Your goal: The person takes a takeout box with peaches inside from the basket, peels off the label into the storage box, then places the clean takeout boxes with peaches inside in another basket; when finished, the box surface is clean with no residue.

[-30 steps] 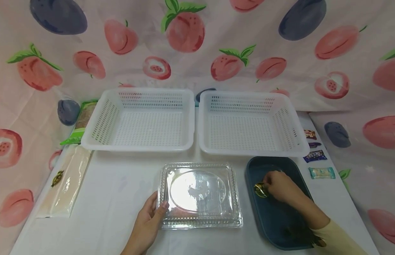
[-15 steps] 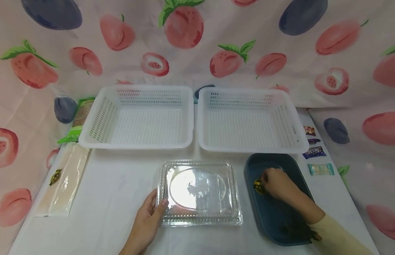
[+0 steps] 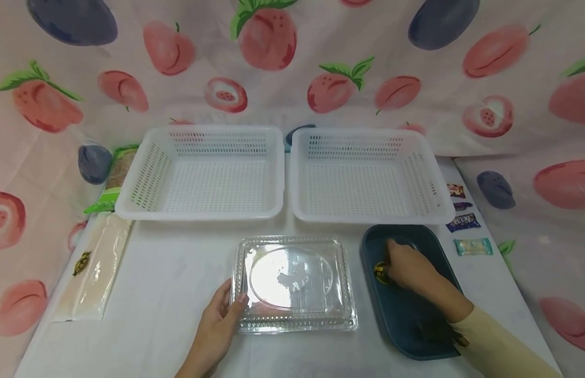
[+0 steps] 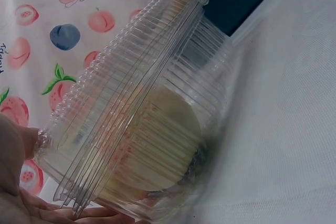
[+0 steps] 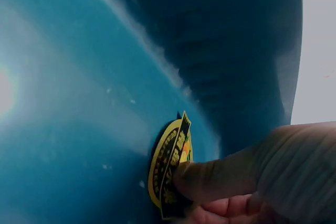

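My left hand (image 3: 218, 326) grips the left edge of a clear plastic clamshell box (image 3: 292, 283), thumb on top. In the left wrist view, a pale round shape shows through the wall of the box (image 4: 105, 87), with fingers of the left hand (image 4: 31, 192) at its near end. My right hand (image 3: 409, 265) is over the dark blue tray (image 3: 392, 320). Between thumb and fingers it pinches a black-and-gold oval label (image 5: 170, 166); the label's lower part is hidden by the right hand (image 5: 231, 182). A dark item by the sleeve is mostly hidden.
Two white perforated baskets (image 3: 200, 216) (image 3: 373, 216) stand side by side at the back. Left lie a green-and-brown packet (image 3: 116, 178) and a pale flat packet (image 3: 96, 273) with a similar label. Small wrapped snacks (image 3: 462, 222) (image 3: 473, 247) line the right edge.
The right hand has shifted slightly within the tray, and the label has turned from its shiny gold look to showing black. The left hand keeps its hold on the box. The head view has shifted slightly.
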### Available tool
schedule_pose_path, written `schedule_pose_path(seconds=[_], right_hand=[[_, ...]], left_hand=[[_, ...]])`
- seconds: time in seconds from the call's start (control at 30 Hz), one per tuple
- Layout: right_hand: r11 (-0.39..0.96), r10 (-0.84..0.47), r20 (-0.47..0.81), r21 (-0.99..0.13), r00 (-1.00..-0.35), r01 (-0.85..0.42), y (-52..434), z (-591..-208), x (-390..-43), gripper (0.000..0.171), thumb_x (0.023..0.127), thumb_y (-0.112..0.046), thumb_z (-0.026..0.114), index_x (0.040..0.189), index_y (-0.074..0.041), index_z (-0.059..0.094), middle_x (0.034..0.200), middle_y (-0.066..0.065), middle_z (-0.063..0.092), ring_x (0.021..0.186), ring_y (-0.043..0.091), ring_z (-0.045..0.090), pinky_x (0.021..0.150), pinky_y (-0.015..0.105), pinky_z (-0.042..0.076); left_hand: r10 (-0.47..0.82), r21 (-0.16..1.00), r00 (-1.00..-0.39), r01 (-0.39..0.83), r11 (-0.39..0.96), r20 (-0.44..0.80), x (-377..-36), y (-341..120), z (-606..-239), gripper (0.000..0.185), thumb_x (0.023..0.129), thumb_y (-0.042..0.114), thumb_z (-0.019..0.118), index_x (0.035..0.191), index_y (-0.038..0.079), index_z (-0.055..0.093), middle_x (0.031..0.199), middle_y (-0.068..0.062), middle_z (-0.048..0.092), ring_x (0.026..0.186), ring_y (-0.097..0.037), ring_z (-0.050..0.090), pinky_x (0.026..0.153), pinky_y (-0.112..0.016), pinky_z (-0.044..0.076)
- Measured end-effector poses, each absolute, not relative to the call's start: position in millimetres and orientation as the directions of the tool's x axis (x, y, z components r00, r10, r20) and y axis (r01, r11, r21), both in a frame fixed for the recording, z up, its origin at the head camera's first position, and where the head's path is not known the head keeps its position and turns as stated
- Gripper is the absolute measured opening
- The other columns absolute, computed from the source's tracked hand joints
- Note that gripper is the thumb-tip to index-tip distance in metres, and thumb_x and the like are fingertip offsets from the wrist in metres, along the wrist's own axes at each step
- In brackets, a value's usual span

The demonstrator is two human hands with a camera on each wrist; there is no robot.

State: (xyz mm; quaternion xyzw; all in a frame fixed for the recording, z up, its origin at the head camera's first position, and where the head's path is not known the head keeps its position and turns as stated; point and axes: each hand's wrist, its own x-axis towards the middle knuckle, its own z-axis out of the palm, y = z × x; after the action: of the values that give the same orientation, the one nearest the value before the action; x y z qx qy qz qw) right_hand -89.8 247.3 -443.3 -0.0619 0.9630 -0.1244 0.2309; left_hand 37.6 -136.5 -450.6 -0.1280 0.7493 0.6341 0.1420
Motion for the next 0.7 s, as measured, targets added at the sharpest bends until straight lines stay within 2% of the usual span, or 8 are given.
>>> schedule_pose_path(seconds=[0.07, 0.17, 0.33, 0.5, 0.7], right_hand=[[0.970, -0.161, -0.427, -0.234, -0.890, -0.063, 246.4, -442.1, -91.3, 0.037, 0.089, -0.004, 0.073, 0.117, 0.014, 0.057, 0.087, 0.018, 0.065, 0.073, 0.026, 0.060, 0.061, 0.041, 0.055], [0.977, -0.144, -0.423, -0.205, -0.895, -0.061, 246.9, -443.2, -93.4, 0.029, 0.088, -0.007, 0.076, 0.107, 0.010, 0.062, 0.088, 0.017, 0.064, 0.076, 0.027, 0.059, 0.064, 0.045, 0.055], [0.968, -0.136, -0.433, -0.250, -0.891, -0.027, 252.8, -450.0, -94.9, 0.019, 0.088, -0.008, 0.076, 0.096, 0.003, 0.062, 0.083, 0.012, 0.063, 0.072, 0.025, 0.059, 0.059, 0.039, 0.052], [0.943, -0.156, -0.429, -0.333, -0.890, -0.005, 258.7, -448.5, -94.2, 0.018, 0.089, -0.008, 0.076, 0.098, 0.001, 0.063, 0.084, 0.010, 0.065, 0.071, 0.022, 0.059, 0.057, 0.034, 0.051], [0.916, -0.177, -0.419, -0.400, -0.891, 0.006, 259.5, -433.2, -94.2, 0.019, 0.092, -0.009, 0.074, 0.105, 0.002, 0.066, 0.093, 0.014, 0.070, 0.078, 0.022, 0.064, 0.063, 0.037, 0.056]], left_hand=[[-0.013, 0.913, -0.926, -0.375, 0.160, -0.378, 37.8, -136.8, -451.4, 0.079, 0.109, 0.041, 0.054, 0.161, -0.008, 0.020, 0.165, -0.026, 0.032, 0.144, -0.040, 0.048, 0.110, -0.038, 0.048], [-0.010, 0.916, -0.928, -0.369, 0.158, -0.372, 38.1, -137.0, -452.0, 0.079, 0.109, 0.040, 0.054, 0.161, -0.009, 0.019, 0.165, -0.026, 0.031, 0.145, -0.040, 0.047, 0.111, -0.038, 0.046], [-0.013, 0.916, -0.930, -0.365, 0.167, -0.368, 38.1, -137.1, -451.7, 0.079, 0.109, 0.041, 0.053, 0.160, -0.010, 0.019, 0.165, -0.027, 0.031, 0.145, -0.041, 0.045, 0.111, -0.040, 0.045], [-0.011, 0.920, -0.933, -0.356, 0.162, -0.359, 37.7, -136.4, -451.4, 0.079, 0.109, 0.040, 0.054, 0.160, -0.011, 0.019, 0.165, -0.029, 0.029, 0.145, -0.043, 0.044, 0.111, -0.041, 0.045], [-0.012, 0.922, -0.935, -0.352, 0.159, -0.355, 38.1, -135.9, -450.5, 0.077, 0.110, 0.037, 0.054, 0.160, -0.011, 0.020, 0.165, -0.029, 0.029, 0.145, -0.042, 0.044, 0.111, -0.041, 0.045]])
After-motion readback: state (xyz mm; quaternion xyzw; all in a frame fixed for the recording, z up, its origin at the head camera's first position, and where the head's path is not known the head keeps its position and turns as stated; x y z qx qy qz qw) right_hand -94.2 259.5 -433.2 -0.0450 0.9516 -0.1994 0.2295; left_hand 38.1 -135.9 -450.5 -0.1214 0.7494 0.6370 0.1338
